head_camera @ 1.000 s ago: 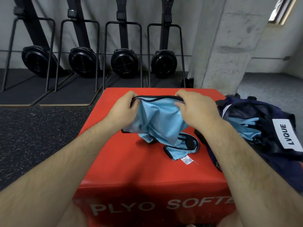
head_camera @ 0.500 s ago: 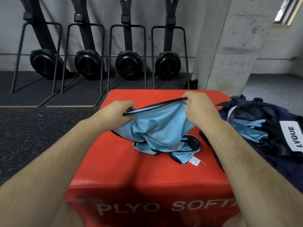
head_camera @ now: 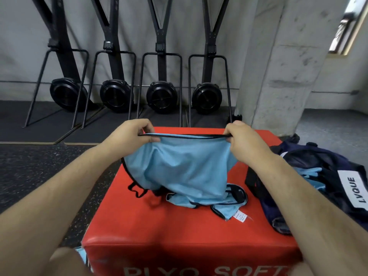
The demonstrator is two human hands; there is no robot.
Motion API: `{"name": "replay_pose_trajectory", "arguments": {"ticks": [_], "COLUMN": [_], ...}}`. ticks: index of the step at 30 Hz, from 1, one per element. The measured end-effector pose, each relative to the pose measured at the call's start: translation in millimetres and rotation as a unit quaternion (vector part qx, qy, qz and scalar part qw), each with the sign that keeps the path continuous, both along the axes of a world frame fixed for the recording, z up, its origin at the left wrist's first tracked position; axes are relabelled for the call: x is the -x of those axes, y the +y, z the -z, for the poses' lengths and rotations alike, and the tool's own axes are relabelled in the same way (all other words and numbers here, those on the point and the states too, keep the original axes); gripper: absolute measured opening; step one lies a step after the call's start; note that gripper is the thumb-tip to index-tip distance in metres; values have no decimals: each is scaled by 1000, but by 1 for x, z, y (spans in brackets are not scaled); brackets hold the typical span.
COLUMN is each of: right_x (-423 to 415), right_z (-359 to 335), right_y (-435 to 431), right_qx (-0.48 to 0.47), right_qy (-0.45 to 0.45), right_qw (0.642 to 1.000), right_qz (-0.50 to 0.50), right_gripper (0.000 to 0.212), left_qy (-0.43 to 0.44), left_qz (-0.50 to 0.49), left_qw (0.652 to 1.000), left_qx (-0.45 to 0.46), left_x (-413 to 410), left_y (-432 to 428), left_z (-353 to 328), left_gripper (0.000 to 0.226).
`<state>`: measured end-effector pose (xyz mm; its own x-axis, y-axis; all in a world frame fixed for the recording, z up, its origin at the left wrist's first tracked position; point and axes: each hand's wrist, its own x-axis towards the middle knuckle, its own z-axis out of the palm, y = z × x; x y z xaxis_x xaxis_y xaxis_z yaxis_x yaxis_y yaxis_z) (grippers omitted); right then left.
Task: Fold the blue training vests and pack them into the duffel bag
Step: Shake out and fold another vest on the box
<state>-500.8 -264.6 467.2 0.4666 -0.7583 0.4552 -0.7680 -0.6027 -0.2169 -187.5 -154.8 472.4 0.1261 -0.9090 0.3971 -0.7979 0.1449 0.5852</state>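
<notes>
Head view: blue vest (head_camera: 185,172) hangs between both hands (head_camera: 131,134) (head_camera: 242,137) pinching its hem.

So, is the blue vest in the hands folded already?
No. The vest is unfolded: left hand and right hand stretch its edge, rest crumpled.

At frame centre I see the left hand (head_camera: 131,134) and the right hand (head_camera: 242,138) each pinching the black-trimmed edge of a light blue vest (head_camera: 179,168), which is pulled taut between them. The rest of the vest sags bunched onto a red plyo box (head_camera: 179,232), with its white care label (head_camera: 240,217) lower right of centre. At the right edge lies a navy duffel bag (head_camera: 322,160) with blue fabric inside. 4 black fan machines (head_camera: 161,96) line the wall across the upper frame.
</notes>
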Motion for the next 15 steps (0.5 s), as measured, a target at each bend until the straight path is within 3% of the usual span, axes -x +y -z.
{"name": "replay_pose_trajectory", "arguments": {"ticks": [6, 15], "right_x": [-10, -18], "right_z": [-108, -252], "right_y": [-11, -31], "right_qx": [70, 93], "right_qy": [-24, -62], "right_qw": [997, 994], "right_qz": [-10, 20], "right_gripper": [22, 21], "left_qy": [-64, -173], "left_qz": [-24, -110], "left_qw": [997, 974], "left_qx": [30, 99], "left_x": [-16, -31], "left_y": [5, -15], "left_z": [-90, -245], "left_gripper": [24, 12]}}
